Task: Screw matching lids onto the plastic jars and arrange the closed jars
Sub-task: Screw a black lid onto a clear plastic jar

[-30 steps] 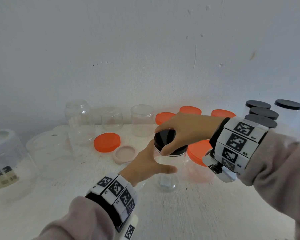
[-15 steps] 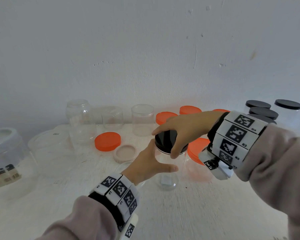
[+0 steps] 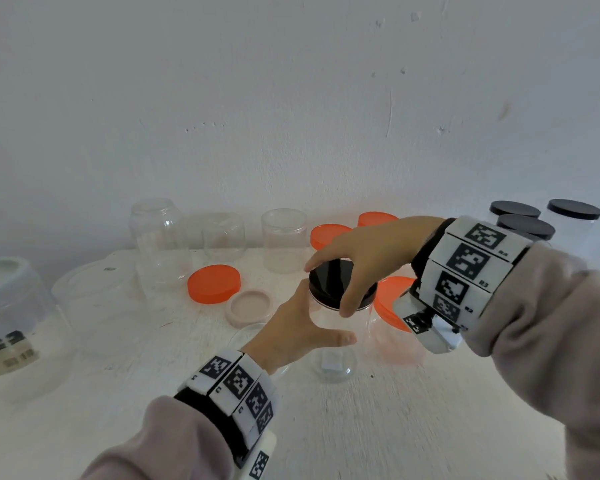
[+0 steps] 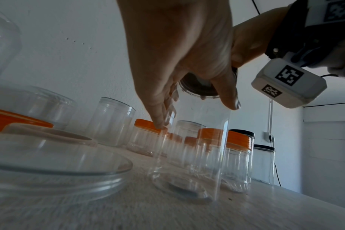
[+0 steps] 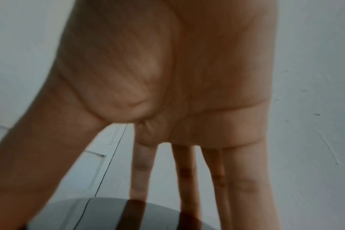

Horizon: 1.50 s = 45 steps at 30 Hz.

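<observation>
L hand (image 3: pixel 293 336) gripping clear jar (image 3: pixel 333 344), R hand (image 3: pixel 368 258) pinching black lid (image 3: pixel 329 280)

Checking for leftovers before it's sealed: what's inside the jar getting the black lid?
Through the clear jar, only a small pale square shows at its bottom; the left hand hides part of the wall.

a white wall (image 3: pixel 291 98) fills the upper frame of the head view, marked with small pits and a thin scratch toward the upper right. below it lies a white, rough-grained table (image 3: pixel 395 427). at the far left sits a large clear container (image 3: pixel 11 317) with small dark and red printed labels low on its side. in the left wrist view a socket (image 4: pixel 271 138) with a cable shows at right.
</observation>
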Available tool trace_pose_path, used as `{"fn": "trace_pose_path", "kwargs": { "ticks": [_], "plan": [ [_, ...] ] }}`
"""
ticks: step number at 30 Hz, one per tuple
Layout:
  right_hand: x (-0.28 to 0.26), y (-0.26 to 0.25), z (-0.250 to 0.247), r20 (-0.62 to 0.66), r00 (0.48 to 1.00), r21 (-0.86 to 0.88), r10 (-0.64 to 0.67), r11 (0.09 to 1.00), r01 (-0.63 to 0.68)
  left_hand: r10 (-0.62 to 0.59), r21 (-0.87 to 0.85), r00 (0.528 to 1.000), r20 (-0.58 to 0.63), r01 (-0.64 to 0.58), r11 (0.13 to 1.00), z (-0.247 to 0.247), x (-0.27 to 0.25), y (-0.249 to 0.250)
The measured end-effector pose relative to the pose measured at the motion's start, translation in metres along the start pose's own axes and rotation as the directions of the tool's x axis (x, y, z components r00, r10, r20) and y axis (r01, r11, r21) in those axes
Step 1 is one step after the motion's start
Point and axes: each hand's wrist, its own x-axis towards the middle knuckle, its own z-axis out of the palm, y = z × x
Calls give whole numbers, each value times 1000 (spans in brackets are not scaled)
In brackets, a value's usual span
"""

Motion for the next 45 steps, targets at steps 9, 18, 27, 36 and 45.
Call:
{"fn": "trace_pose_path", "kwargs": {
  "ticks": [9, 18, 27, 36, 45],
  "plan": [
    [6, 0, 14, -111, 989, -1, 95, 995, -96, 13, -20, 1000, -6, -14, 1000, 0, -2, -1],
    [6, -2, 12, -127, 991, -17, 43, 999, -46, 9, -19, 1000, -10, -9, 1000, 1, -1, -2],
    [-1, 4, 0, 68, 998, 14, -9, 1000, 8, -2, 27, 1000, -29, 3, 1000, 2, 0, -2],
    [5, -1, 11, -79, 990, -43, 113, 992, -116, 10, -17, 1000, -8, -10, 1000, 2, -1, 0],
    [2, 3, 1, -27, 999, -10, -33, 999, 32, -7, 15, 1000, -27, 7, 1000, 3, -2, 2]
  ]
}}
